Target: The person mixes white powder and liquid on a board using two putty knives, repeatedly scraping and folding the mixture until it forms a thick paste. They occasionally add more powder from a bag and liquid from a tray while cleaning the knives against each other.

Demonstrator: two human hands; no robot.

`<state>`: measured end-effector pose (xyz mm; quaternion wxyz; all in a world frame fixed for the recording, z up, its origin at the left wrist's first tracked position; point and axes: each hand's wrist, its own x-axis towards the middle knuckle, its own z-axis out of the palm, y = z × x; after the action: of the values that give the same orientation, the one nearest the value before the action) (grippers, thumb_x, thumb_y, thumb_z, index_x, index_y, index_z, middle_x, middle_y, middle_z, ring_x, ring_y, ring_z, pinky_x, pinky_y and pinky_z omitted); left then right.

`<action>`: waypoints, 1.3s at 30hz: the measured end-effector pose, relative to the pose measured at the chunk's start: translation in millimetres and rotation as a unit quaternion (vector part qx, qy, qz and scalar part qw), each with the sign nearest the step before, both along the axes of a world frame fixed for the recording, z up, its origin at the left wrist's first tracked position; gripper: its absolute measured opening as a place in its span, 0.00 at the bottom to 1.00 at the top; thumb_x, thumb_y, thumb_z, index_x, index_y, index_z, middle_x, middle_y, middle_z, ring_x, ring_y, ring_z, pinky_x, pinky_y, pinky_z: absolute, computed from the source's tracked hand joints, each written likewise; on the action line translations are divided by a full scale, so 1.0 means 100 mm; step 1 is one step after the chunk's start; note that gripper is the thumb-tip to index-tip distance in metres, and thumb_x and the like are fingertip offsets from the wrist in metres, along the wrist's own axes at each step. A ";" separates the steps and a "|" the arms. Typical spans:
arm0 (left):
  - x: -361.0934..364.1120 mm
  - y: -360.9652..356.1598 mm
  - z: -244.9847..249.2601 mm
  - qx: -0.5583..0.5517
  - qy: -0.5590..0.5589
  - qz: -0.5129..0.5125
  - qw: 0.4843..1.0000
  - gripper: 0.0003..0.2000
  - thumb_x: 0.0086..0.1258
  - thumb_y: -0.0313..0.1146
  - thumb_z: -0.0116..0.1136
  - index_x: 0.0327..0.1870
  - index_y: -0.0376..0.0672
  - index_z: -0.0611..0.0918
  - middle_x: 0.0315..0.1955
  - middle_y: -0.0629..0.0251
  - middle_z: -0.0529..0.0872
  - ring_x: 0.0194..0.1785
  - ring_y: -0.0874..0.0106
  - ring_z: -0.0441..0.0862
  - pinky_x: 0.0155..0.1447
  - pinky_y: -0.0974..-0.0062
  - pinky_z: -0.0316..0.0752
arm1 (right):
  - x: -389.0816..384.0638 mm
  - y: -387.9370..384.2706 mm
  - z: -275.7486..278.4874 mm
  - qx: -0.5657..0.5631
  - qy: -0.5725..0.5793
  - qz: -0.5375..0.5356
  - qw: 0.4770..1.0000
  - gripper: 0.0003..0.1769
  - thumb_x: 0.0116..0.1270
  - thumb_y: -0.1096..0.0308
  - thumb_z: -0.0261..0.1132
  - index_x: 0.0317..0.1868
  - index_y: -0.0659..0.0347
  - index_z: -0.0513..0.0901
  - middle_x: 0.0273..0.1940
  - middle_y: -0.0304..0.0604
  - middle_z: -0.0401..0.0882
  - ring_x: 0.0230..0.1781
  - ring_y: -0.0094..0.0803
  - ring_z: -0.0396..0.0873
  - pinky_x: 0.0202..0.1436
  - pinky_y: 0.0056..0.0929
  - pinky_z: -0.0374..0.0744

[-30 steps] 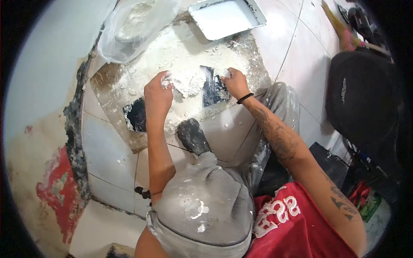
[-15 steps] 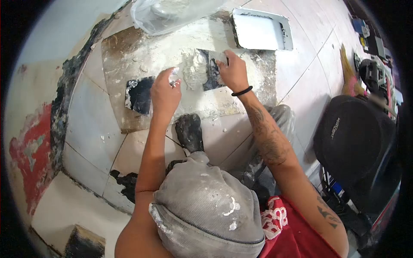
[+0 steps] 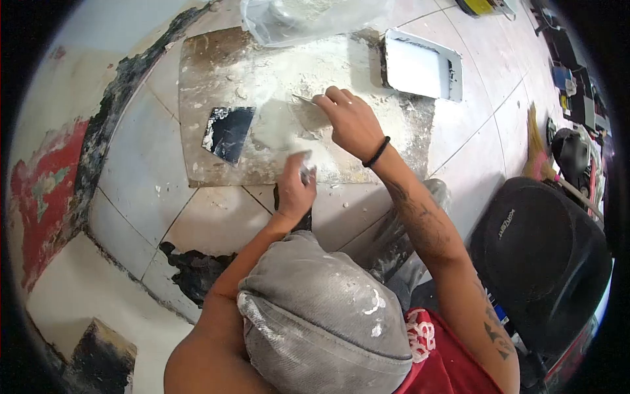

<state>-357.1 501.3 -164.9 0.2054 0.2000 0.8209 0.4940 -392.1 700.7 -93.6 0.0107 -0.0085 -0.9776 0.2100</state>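
Observation:
In the head view, my right hand (image 3: 353, 121) is closed around a flat scraper (image 3: 302, 99), seen nearly edge-on over the white powder or paste. Most of the scraper is hidden by my fingers. My left hand (image 3: 296, 190) hovers by the near edge of the board, motion-blurred, thumb and fingers apart with white residue on them. Nothing shows between them. A second flat black scraper (image 3: 230, 133), with white crust on one edge, lies on the board to the left. White material (image 3: 279, 98) is spread across the stained board (image 3: 203, 65).
A white-filled rectangular tray (image 3: 423, 64) stands at the board's far right. Behind the board is a clear plastic bag (image 3: 308, 16) of white powder. A black speaker (image 3: 531, 256) and a broom (image 3: 535, 148) are on the right; a peeling wall (image 3: 52, 197) is on the left.
The scraper in my right hand has turned from lying flat to nearly edge-on. My left hand has moved away from the other scraper, toward me and right. The camera view has shifted slightly.

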 end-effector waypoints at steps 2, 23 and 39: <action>0.14 -0.06 -0.11 0.036 0.079 -0.041 0.995 0.20 0.61 0.24 0.61 0.54 0.35 0.74 0.47 0.46 0.79 0.50 0.45 0.77 0.51 0.57 0.74 | 0.02 0.00 0.04 0.006 0.009 0.004 1.000 0.14 0.57 0.78 0.59 0.45 0.59 0.79 0.44 0.42 0.76 0.47 0.42 0.76 0.48 0.39 0.77; 0.11 -0.03 -0.13 0.047 0.077 -0.039 0.995 0.22 0.59 0.24 0.62 0.55 0.36 0.73 0.45 0.48 0.79 0.47 0.48 0.79 0.49 0.60 0.76 | 0.05 0.04 -0.35 0.009 -0.011 0.100 0.995 0.13 0.57 0.75 0.59 0.44 0.57 0.80 0.45 0.43 0.75 0.51 0.40 0.75 0.51 0.41 0.73; 0.11 -0.01 -0.07 0.040 0.047 -0.034 0.998 0.20 0.59 0.24 0.62 0.54 0.38 0.75 0.44 0.50 0.79 0.41 0.51 0.81 0.43 0.62 0.77 | -0.08 -0.05 -0.30 0.026 -0.017 0.083 0.996 0.19 0.52 0.81 0.58 0.46 0.59 0.81 0.44 0.46 0.78 0.49 0.45 0.77 0.53 0.42 0.74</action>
<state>-346.2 500.3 -171.5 0.1749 0.2587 0.8019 0.5094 -400.2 695.7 -123.7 -0.0230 0.0695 -0.9802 0.1841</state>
